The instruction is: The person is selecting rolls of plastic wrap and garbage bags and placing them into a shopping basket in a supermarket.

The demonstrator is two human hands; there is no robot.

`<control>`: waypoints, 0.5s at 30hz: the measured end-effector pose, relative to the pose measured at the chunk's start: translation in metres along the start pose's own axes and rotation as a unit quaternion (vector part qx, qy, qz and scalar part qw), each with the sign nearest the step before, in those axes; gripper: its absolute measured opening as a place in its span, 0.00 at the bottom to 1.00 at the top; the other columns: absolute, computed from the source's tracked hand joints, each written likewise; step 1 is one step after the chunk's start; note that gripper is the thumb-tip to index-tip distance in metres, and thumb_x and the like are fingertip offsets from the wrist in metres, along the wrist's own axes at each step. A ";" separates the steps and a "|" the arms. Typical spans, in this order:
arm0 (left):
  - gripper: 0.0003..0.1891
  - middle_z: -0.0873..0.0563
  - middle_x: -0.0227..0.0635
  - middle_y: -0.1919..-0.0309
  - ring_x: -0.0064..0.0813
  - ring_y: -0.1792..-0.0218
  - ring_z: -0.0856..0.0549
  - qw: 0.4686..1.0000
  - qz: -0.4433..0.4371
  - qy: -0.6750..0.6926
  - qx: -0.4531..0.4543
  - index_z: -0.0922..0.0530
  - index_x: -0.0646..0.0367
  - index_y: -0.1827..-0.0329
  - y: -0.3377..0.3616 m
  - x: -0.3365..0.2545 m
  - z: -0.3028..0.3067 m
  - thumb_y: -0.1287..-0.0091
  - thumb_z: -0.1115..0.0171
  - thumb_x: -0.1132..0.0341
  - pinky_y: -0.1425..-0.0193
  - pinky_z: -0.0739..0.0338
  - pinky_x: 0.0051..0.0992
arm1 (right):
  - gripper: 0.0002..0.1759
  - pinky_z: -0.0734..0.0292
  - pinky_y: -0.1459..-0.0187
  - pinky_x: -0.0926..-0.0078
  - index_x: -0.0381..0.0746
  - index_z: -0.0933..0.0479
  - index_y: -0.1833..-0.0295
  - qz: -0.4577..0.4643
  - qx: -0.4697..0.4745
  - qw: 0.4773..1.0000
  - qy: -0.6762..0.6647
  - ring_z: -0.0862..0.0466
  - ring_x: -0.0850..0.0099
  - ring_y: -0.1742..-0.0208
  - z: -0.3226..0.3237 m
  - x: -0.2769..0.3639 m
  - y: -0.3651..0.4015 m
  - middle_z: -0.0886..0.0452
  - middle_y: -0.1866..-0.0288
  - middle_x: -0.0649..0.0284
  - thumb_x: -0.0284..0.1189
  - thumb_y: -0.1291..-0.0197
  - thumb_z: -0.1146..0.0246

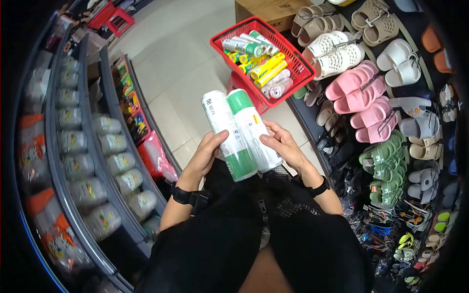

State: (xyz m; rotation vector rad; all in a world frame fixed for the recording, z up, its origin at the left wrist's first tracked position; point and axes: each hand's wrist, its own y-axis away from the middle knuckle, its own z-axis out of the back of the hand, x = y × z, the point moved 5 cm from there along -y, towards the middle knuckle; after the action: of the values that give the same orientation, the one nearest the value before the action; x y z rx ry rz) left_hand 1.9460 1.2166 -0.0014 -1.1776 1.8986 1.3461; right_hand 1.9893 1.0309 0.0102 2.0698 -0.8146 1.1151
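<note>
My left hand [204,155] grips a white roll with a green band [225,131] from its left side. Beside it, touching, lies a second white-and-green roll [251,128], and my right hand [283,144] holds that one from the right. Both rolls point away from me toward a red basket [298,61]. The basket sits on a red stool and holds several more rolls [256,61] in green, yellow and white wrapping. Both wrists wear black bands.
Curved shelves [93,161] of bagged goods line the left. Racks of slippers and sandals [371,97] in white, pink, green and beige fill the right. A cardboard box [266,12] stands behind the basket. Pale floor tiles [176,53] run ahead between them.
</note>
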 end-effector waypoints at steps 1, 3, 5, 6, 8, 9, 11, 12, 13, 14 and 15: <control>0.26 0.19 0.27 0.62 0.13 0.66 0.26 1.000 -0.001 0.001 0.008 0.26 0.66 0.48 -0.023 -0.014 0.000 0.38 0.42 0.50 0.66 0.36 0.15 | 0.30 0.29 0.49 0.79 0.31 0.42 0.35 -0.020 -0.020 0.999 0.026 0.24 0.76 0.50 0.011 0.003 -0.020 0.23 0.48 0.57 0.28 0.39 0.40; 0.25 0.20 0.26 0.63 0.11 0.68 0.27 0.999 0.030 -0.001 0.020 0.26 0.65 0.49 -0.070 -0.043 0.006 0.37 0.43 0.51 0.67 0.36 0.16 | 0.31 0.29 0.48 0.78 0.31 0.42 0.35 -0.038 -0.046 0.997 0.055 0.24 0.75 0.49 0.030 0.014 -0.061 0.24 0.47 0.57 0.29 0.39 0.40; 0.25 0.19 0.28 0.62 0.12 0.68 0.25 0.998 0.044 -0.005 0.052 0.26 0.65 0.49 -0.130 -0.059 0.028 0.37 0.42 0.50 0.66 0.31 0.16 | 0.32 0.30 0.47 0.78 0.30 0.42 0.35 -0.037 -0.070 0.993 0.091 0.24 0.74 0.48 0.047 0.029 -0.106 0.25 0.45 0.56 0.30 0.41 0.38; 0.26 0.19 0.30 0.62 0.14 0.67 0.23 0.994 0.076 -0.022 0.070 0.26 0.65 0.48 -0.159 -0.057 0.042 0.38 0.41 0.50 0.65 0.29 0.16 | 0.32 0.30 0.47 0.78 0.30 0.41 0.36 -0.039 -0.092 0.991 0.088 0.25 0.74 0.46 0.053 0.034 -0.126 0.25 0.45 0.57 0.31 0.41 0.38; 0.27 0.17 0.32 0.64 0.18 0.71 0.20 0.988 0.111 -0.037 0.098 0.27 0.64 0.48 -0.206 -0.082 0.053 0.39 0.40 0.48 0.69 0.27 0.14 | 0.30 0.29 0.51 0.80 0.30 0.39 0.37 -0.055 -0.119 0.988 0.077 0.24 0.76 0.50 0.068 0.044 -0.172 0.23 0.50 0.59 0.31 0.41 0.37; 0.27 0.17 0.32 0.64 0.18 0.71 0.20 0.988 0.112 -0.034 0.100 0.27 0.64 0.48 -0.224 -0.094 0.056 0.39 0.40 0.48 0.69 0.27 0.14 | 0.30 0.29 0.53 0.80 0.30 0.38 0.38 -0.067 -0.127 0.987 0.068 0.23 0.77 0.53 0.075 0.053 -0.195 0.22 0.53 0.60 0.31 0.42 0.37; 0.24 0.19 0.28 0.71 0.17 0.76 0.24 0.985 0.155 0.002 0.075 0.25 0.61 0.52 -0.262 -0.118 0.058 0.39 0.41 0.48 0.74 0.31 0.13 | 0.31 0.28 0.57 0.81 0.31 0.37 0.38 -0.082 -0.140 0.978 0.130 0.23 0.77 0.57 0.098 0.056 -0.242 0.21 0.56 0.61 0.33 0.44 0.35; 0.22 0.19 0.29 0.70 0.16 0.74 0.23 0.982 0.172 0.017 0.073 0.25 0.58 0.55 -0.281 -0.122 0.062 0.39 0.40 0.47 0.75 0.33 0.15 | 0.32 0.28 0.60 0.81 0.32 0.36 0.38 -0.105 -0.155 0.965 0.182 0.22 0.78 0.60 0.111 0.052 -0.256 0.20 0.60 0.62 0.35 0.45 0.34; 0.22 0.19 0.29 0.70 0.16 0.74 0.23 0.981 0.179 0.021 0.075 0.25 0.58 0.55 -0.304 -0.123 0.069 0.39 0.40 0.47 0.75 0.33 0.15 | 0.32 0.28 0.60 0.81 0.32 0.36 0.38 -0.113 -0.159 0.964 0.182 0.22 0.78 0.60 0.119 0.055 -0.272 0.20 0.60 0.62 0.35 0.45 0.34; 0.24 0.19 0.28 0.67 0.18 0.71 0.23 0.974 0.210 -0.003 0.090 0.25 0.56 0.52 -0.326 -0.120 0.077 0.40 0.41 0.46 0.69 0.32 0.18 | 0.33 0.28 0.59 0.81 0.33 0.36 0.38 -0.125 -0.175 0.952 0.218 0.22 0.77 0.59 0.129 0.060 -0.288 0.21 0.58 0.62 0.34 0.46 0.33; 0.25 0.18 0.26 0.64 0.19 0.68 0.22 0.966 0.236 -0.029 0.104 0.26 0.54 0.50 -0.347 -0.119 0.084 0.40 0.42 0.44 0.64 0.30 0.20 | 0.34 0.28 0.58 0.80 0.33 0.36 0.37 -0.133 -0.189 0.939 0.255 0.22 0.76 0.58 0.140 0.064 -0.306 0.21 0.57 0.61 0.34 0.47 0.32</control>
State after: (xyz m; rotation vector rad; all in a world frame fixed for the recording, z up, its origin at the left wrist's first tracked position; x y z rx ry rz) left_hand 2.3008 1.2926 -0.0995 -0.5942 2.3032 1.3486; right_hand 2.3172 1.0937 -0.0689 1.4273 -0.4318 1.1618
